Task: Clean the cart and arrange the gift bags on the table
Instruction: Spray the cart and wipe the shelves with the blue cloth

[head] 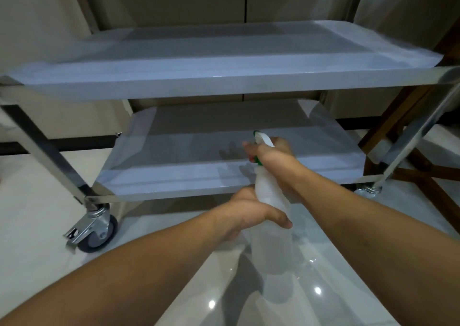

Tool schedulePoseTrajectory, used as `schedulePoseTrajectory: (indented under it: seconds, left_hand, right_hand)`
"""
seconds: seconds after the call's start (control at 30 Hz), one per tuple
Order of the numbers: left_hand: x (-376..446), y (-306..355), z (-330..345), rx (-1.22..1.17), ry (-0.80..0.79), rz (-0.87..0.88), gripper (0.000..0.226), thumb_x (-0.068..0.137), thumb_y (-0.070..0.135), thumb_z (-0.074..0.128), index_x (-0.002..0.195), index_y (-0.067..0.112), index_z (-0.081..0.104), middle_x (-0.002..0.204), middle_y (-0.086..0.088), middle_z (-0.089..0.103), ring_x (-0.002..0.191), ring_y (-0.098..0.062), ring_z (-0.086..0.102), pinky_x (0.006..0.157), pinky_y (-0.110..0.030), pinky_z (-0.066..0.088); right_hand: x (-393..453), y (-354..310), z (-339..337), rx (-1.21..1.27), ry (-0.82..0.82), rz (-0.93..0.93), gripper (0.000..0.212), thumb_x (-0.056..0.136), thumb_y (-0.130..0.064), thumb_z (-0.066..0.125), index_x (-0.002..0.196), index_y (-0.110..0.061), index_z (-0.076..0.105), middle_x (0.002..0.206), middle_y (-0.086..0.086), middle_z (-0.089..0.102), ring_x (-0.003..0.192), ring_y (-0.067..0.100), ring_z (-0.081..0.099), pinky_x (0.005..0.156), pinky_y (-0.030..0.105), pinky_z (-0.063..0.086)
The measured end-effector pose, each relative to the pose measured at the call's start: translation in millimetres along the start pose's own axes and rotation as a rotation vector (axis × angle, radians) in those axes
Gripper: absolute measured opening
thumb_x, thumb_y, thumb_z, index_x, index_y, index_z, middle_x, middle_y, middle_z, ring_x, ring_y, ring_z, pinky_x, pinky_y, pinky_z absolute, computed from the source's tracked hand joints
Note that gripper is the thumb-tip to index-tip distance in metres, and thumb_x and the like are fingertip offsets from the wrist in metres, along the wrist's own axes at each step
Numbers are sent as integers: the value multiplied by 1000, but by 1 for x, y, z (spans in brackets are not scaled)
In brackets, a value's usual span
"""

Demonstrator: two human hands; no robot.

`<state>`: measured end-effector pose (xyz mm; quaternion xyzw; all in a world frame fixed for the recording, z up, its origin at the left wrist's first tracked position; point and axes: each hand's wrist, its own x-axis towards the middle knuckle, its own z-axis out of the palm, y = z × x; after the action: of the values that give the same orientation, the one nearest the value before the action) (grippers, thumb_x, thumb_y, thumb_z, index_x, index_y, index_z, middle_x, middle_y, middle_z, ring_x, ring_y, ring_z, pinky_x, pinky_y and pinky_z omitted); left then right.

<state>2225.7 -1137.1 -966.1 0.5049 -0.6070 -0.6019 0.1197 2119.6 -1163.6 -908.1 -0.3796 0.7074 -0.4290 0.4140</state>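
Note:
A steel cart with two shelves stands in front of me: an upper shelf (pixel 219 77) and a lower shelf (pixel 174 176). I hold a translucent white spray bottle (pixel 270 231) with a white and green nozzle in front of the lower shelf. My left hand (pixel 251 213) grips the bottle's body. My right hand (pixel 273 156) is wrapped round the spray head, a finger at the trigger. The nozzle points at the lower shelf. No gift bags show in the head view.
A locking caster wheel (pixel 99 231) carries the cart's front left corner; another sits at the right (pixel 368 190). Dark wooden furniture legs (pixel 408 156) stand to the right. The glossy tiled floor (pixel 49 213) reflects lights. Cabinet doors are behind the cart.

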Motion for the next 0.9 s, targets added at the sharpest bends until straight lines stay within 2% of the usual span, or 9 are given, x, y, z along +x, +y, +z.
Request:
schedulePoseTrajectory:
  seconds: [0.1,0.27,0.4,0.43,0.53,0.63,0.73,0.8,0.9]
  left_hand:
    - [-9,-3,-11,-3,30,23,65,53,23,94,113,29,69,102,9,75,98,-10,70,90,-35,59]
    - [-21,-15,-28,-25,104,17,74,41,34,94,111,32,69,99,11,76,96,-12,72,87,-37,60]
    - [-31,-29,-54,-18,187,-25,79,36,35,93,111,34,68,101,10,76,96,-12,72,86,-39,61]
    - [-34,-33,-61,-11,190,-32,79,36,36,93,111,35,69,102,10,75,97,-13,72,86,-40,61]
    - [-49,-41,-70,-16,162,-65,74,42,36,93,112,32,70,105,8,75,99,-14,72,87,-40,61]
    - [-59,-49,-75,-33,206,-98,64,48,32,94,108,30,71,101,9,75,97,-13,71,87,-39,61]
    - [-63,-58,-89,-55,264,-101,64,47,27,93,107,29,71,99,8,76,95,-13,71,86,-39,61]
    - [-65,-65,-98,-72,282,-117,68,42,27,92,107,28,72,99,6,76,95,-14,73,87,-42,61]
    - [-72,-73,-108,-52,271,-131,73,40,29,92,109,31,71,102,7,76,100,-16,71,90,-42,60]
  right_hand:
    - [3,-4,16,-18,-34,-14,44,80,-53,78,93,-12,66,84,11,76,68,25,71,74,42,62]
    - [0,-14,45,-122,65,-64,34,85,-49,70,81,-19,57,85,9,73,75,29,72,76,45,61]
    - [-6,-18,75,20,-107,-70,32,85,-43,76,85,-13,65,76,6,73,58,19,66,60,32,57]
    - [-7,-19,83,20,-152,-69,33,85,-44,76,86,-13,65,76,6,73,58,20,65,61,32,56]
    - [-11,-20,102,-78,-168,-67,42,84,-54,71,89,-13,65,77,6,74,68,25,70,70,37,59]
    - [-17,-18,116,-146,-122,-76,44,84,-57,69,92,-15,64,81,5,73,73,26,72,67,34,57]
    - [-25,-24,129,-6,-264,-65,35,86,-50,73,91,-17,63,80,4,76,77,24,74,77,37,58]
    - [-31,-28,138,37,-390,-52,34,84,-48,76,92,-18,61,91,6,76,88,25,73,84,40,58]
    - [-36,-27,149,-15,-407,-86,34,86,-52,73,87,-21,58,97,10,74,90,27,72,87,43,58]
